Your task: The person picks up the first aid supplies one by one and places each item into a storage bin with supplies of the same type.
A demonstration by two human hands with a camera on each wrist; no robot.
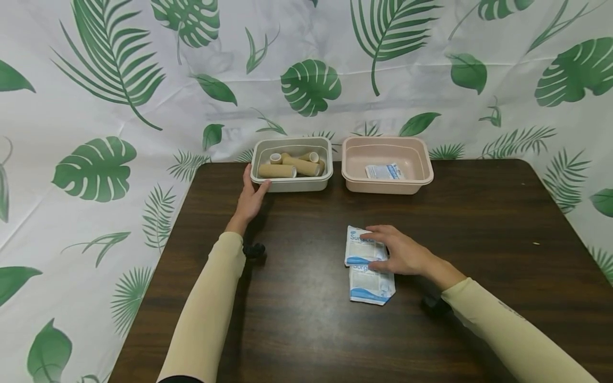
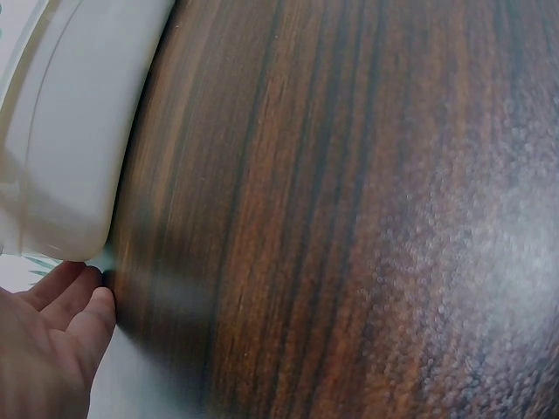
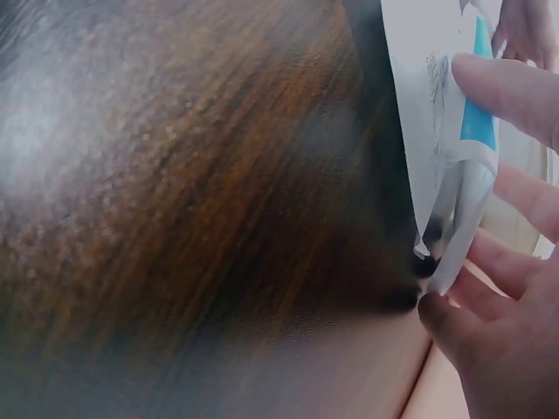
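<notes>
Two white-and-blue paper packets printed "Surgi…" lie overlapping on the table, an upper packet (image 1: 360, 250) partly over a lower packet (image 1: 371, 284). My right hand (image 1: 402, 251) pinches the upper packet by its edges, thumb on the near side and fingers on the far side. In the right wrist view that packet (image 3: 472, 188) stands tilted and bowed between thumb and fingers. My left hand (image 1: 250, 201) touches the left front corner of a grey plastic bin (image 1: 297, 185), thumb at its front and extended fingers along its side. Tan tubes (image 1: 276, 171) with white ends fill that bin.
A pink plastic bin (image 1: 385, 187) stands right of the grey one, with a white-and-blue packet (image 1: 384, 171) inside. Both bins sit at the back edge of the dark wooden table (image 1: 297, 319). Behind hangs a leaf-patterned cloth (image 1: 258, 90).
</notes>
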